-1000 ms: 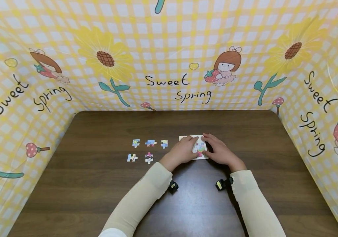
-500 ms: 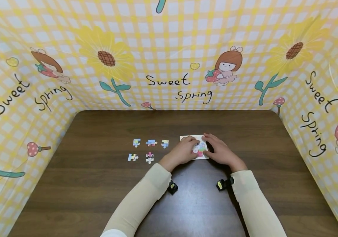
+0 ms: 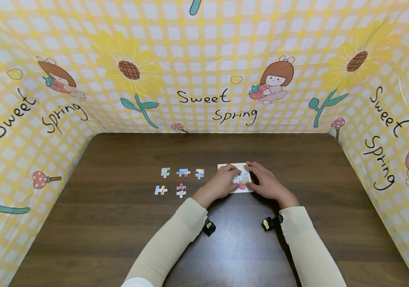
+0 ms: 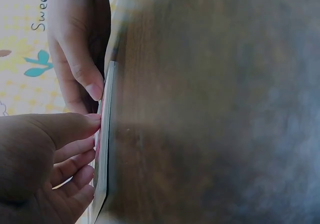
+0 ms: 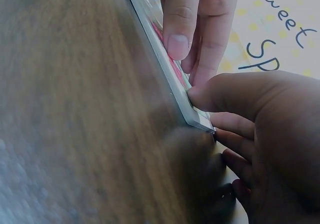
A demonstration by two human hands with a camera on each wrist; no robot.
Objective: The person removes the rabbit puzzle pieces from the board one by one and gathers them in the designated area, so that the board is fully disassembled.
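A small white-framed jigsaw board (image 3: 243, 191) with a colourful picture lies flat on the table, partly hidden under both hands. From the left, my left hand (image 3: 222, 181) reaches over it, thumb and fingertips resting on the picture; in the left wrist view the left hand's thumb (image 4: 80, 125) touches the board's face. My right hand (image 3: 267, 184) holds the board's right side. In the right wrist view, its thumb (image 5: 202, 98) lies on top near a corner, with the fingers beside the edge. Whether a piece sits under the left fingertips is hidden.
Several loose jigsaw pieces lie in two rows left of the board, among them a pink-and-white one (image 3: 181, 190) and a blue one (image 3: 182, 172). The dark wooden table (image 3: 118, 231) is walled by a yellow checked cloth (image 3: 204, 59).
The left fingers have drawn in slightly over the picture. The right hand keeps its place at the board's edge, and the loose pieces have not moved.
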